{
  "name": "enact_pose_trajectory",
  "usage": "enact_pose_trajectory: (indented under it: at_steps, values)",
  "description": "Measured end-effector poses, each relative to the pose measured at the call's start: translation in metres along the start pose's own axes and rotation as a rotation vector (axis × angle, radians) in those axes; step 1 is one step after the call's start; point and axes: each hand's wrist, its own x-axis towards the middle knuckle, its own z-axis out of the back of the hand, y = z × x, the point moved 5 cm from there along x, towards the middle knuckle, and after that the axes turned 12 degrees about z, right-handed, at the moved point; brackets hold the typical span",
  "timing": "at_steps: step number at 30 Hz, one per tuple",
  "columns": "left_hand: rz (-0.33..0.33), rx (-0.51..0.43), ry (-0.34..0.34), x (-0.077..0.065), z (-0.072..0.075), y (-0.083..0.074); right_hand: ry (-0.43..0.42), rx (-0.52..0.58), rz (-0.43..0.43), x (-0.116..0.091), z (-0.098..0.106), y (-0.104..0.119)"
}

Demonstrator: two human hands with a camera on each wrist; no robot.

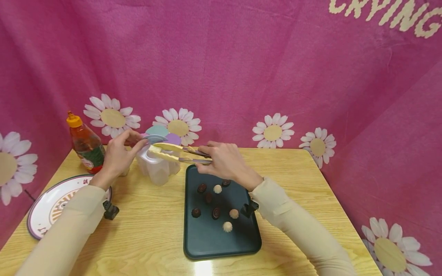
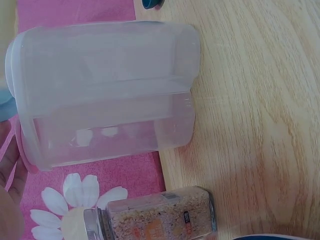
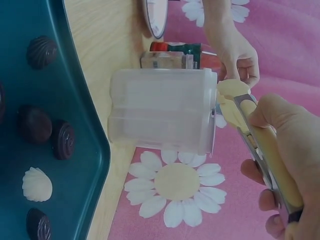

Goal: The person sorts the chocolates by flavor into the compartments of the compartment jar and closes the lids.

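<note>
A translucent plastic container (image 1: 157, 168) with several compartments and coloured flip lids stands upright at the back left of the table. My left hand (image 1: 121, 151) pinches the edge of a raised pale blue lid (image 1: 155, 138). My right hand (image 1: 222, 161) grips metal tongs (image 1: 193, 155), whose yellow tips (image 3: 233, 89) are right over the container's top. Something pale shows between the tips in the head view; I cannot tell whether it is a chocolate. On the dark tray (image 1: 221, 245) lie several dark chocolates (image 1: 216, 212) and pale ones (image 1: 227, 226).
A sauce bottle (image 1: 86, 142) with an orange cap stands behind my left wrist. Beside the container is a small jar (image 2: 162, 215) of grains. A round patterned plate (image 1: 45, 203) lies at the left edge, partly under my left sleeve. A pink flowered cloth (image 1: 224, 76) hangs behind the table.
</note>
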Motion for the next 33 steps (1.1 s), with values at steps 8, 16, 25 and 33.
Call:
enact_pose_trajectory:
  at_steps: [8,16,25,33]
  values:
    - [-0.009,-0.002,0.0,0.0,0.001,0.0,0.007,0.028,-0.015,-0.002,0.001,-0.001]
    - [-0.025,0.001,0.003,0.0,0.001,0.0,-0.021,0.039,-0.004,-0.026,0.013,-0.006]
    - [-0.045,-0.008,-0.015,0.001,0.001,0.001,-0.012,-0.005,-0.037,-0.066,0.029,-0.017]
    - [-0.054,-0.01,-0.013,0.001,0.001,0.002,0.018,-0.02,-0.136,-0.113,0.033,-0.038]
